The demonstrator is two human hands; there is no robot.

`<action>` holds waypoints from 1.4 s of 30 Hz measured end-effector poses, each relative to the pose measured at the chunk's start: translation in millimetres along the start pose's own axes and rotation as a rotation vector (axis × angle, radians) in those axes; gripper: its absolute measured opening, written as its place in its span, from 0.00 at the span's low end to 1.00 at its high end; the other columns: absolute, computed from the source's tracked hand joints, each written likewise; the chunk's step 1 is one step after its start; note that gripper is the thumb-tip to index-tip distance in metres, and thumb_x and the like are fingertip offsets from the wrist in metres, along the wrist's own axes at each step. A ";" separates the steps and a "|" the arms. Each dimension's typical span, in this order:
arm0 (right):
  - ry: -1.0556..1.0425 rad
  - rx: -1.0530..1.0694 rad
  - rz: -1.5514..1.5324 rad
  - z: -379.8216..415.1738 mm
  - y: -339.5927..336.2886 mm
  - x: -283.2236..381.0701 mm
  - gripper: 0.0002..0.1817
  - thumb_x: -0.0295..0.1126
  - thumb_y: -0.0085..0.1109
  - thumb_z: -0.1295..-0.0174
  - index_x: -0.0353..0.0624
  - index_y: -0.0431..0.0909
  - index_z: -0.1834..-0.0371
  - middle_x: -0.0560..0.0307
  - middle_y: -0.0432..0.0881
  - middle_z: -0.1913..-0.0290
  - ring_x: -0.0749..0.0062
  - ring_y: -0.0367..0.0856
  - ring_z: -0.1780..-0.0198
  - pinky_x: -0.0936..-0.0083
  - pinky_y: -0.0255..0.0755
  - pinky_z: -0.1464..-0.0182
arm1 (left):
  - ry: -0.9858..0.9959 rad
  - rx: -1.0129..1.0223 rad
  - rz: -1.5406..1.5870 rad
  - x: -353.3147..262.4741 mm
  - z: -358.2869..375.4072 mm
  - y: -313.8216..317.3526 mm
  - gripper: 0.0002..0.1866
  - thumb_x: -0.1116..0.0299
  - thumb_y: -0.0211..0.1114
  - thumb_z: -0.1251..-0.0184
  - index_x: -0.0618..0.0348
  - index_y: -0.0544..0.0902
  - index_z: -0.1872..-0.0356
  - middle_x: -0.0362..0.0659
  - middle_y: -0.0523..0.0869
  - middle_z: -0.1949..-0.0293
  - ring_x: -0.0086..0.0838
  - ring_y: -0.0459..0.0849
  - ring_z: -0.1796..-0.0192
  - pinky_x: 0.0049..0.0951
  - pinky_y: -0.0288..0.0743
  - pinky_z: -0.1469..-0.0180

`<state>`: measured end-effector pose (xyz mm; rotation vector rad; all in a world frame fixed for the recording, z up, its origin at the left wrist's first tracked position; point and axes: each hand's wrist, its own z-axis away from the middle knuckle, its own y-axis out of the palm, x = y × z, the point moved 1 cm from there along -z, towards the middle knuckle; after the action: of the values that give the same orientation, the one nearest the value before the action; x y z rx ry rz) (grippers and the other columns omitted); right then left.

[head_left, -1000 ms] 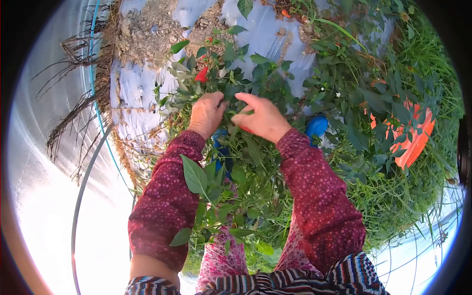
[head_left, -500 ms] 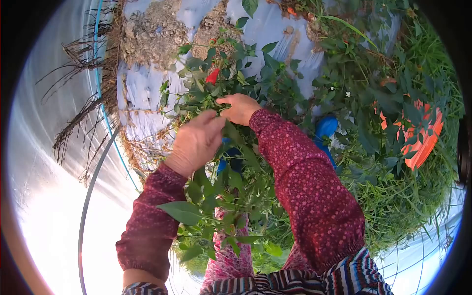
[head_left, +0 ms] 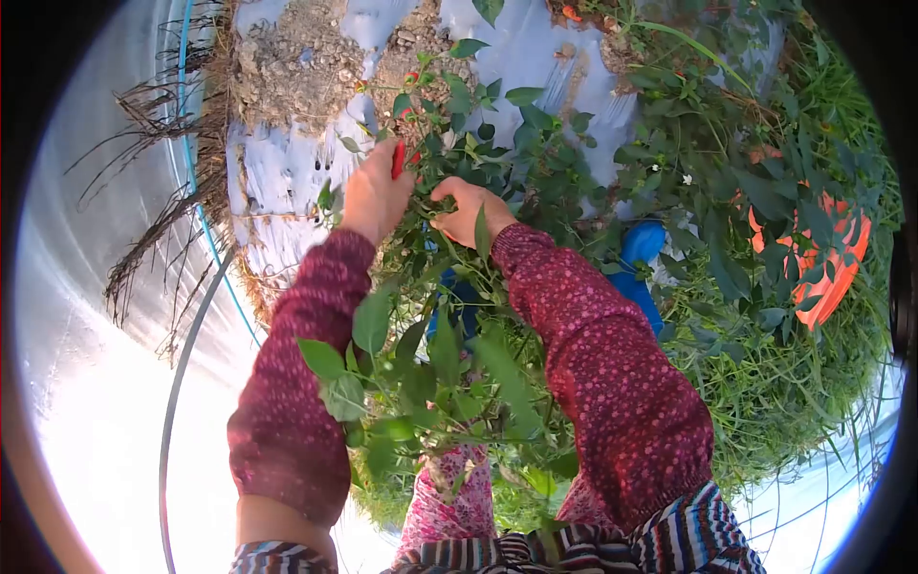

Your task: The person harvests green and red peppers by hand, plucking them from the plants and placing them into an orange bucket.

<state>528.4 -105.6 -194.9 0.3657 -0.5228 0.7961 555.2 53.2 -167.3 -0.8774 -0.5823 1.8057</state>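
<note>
My left hand (head_left: pixel 376 199) is closed around a slim red chili pepper (head_left: pixel 399 160) in the upper part of a leafy pepper plant (head_left: pixel 459 124). The red of the pepper shows between my finger and thumb. Just to its right, my right hand (head_left: pixel 469 212) is among the stems. Its fingers are curled round a pepper plant stem, partly covered by a leaf. Leafy branches (head_left: pixel 411 383) hang between my forearms, close to the camera. Both arms wear dark red flowered sleeves.
Silvery mulch film (head_left: pixel 287 182) with soil (head_left: pixel 287 72) on it lies beyond the plant. An orange-red container (head_left: pixel 832 268) stands among leaves and grass at right. A grey hose (head_left: pixel 182 383) runs along plastic sheeting at left. Blue footwear (head_left: pixel 643 253) shows below.
My left hand has moved up and left, away from my right hand, and onto the red chili pepper. My right hand shifts slightly right. The foreground branches have swung.
</note>
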 end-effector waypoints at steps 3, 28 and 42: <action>-0.087 -0.248 0.142 3.1 -4.0 3.8 0.31 0.34 0.60 0.47 0.55 0.63 0.37 0.49 0.81 0.54 0.53 0.79 0.52 0.63 0.71 0.49 | 0.004 -0.126 0.341 -7.5 32.2 15.7 0.13 0.73 0.61 0.44 0.59 0.75 0.57 0.53 0.82 0.64 0.48 0.82 0.60 0.41 0.75 0.57; -0.238 -0.056 0.346 -8.3 -18.7 -0.2 0.34 0.24 0.56 0.49 0.69 0.64 0.38 0.50 0.81 0.61 0.52 0.79 0.56 0.58 0.72 0.55 | 0.478 -0.294 0.081 -30.1 48.2 27.8 0.20 0.82 0.58 0.54 0.60 0.74 0.55 0.50 0.78 0.57 0.47 0.79 0.54 0.40 0.75 0.52; -0.160 -0.026 0.491 -2.2 -14.1 7.5 0.32 0.31 0.59 0.45 0.63 0.63 0.35 0.51 0.80 0.71 0.54 0.79 0.63 0.59 0.71 0.58 | -0.027 -0.569 0.607 -2.0 94.0 -58.3 0.09 0.78 0.60 0.41 0.62 0.78 0.59 0.37 0.79 0.72 0.21 0.75 0.69 0.21 0.70 0.66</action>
<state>544.1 -109.3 -194.1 0.2803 -0.7882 1.2379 515.4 73.9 -66.1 -1.5410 -0.9462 2.2290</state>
